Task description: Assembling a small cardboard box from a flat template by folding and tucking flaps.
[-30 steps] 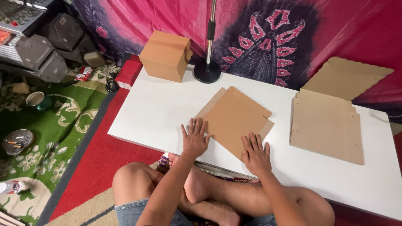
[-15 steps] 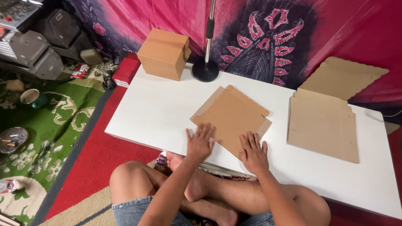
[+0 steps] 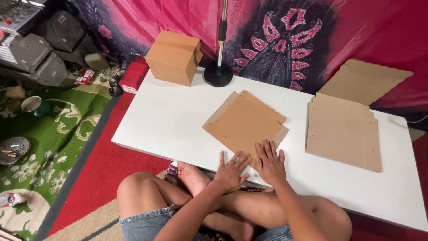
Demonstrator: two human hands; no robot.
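Both hands flat on a folded cardboard sheet.
Left hand (image 3: 231, 172) and right hand (image 3: 269, 161), fingers spread, gripping nothing, press the flat cardboard box blank (image 3: 243, 122) lying mid white surface (image 3: 169, 120), near edge.

Bright, even indoor light w/ soft shadows, mild glare on white table (image 3: 169, 120), sharp focus throughout.

A flat cardboard sheet (image 3: 244, 122) lies near the middle of the worktop (image 3: 169, 120). At its near edge rest the left hand (image 3: 231, 172) and, just to its right, the right hand (image 3: 269, 163), side by side. A stack of flat cardboard (image 3: 342, 131) lies to the right. At the far left corner stands a folded box (image 3: 174, 57), with a lamp base (image 3: 218, 74) just right of it.
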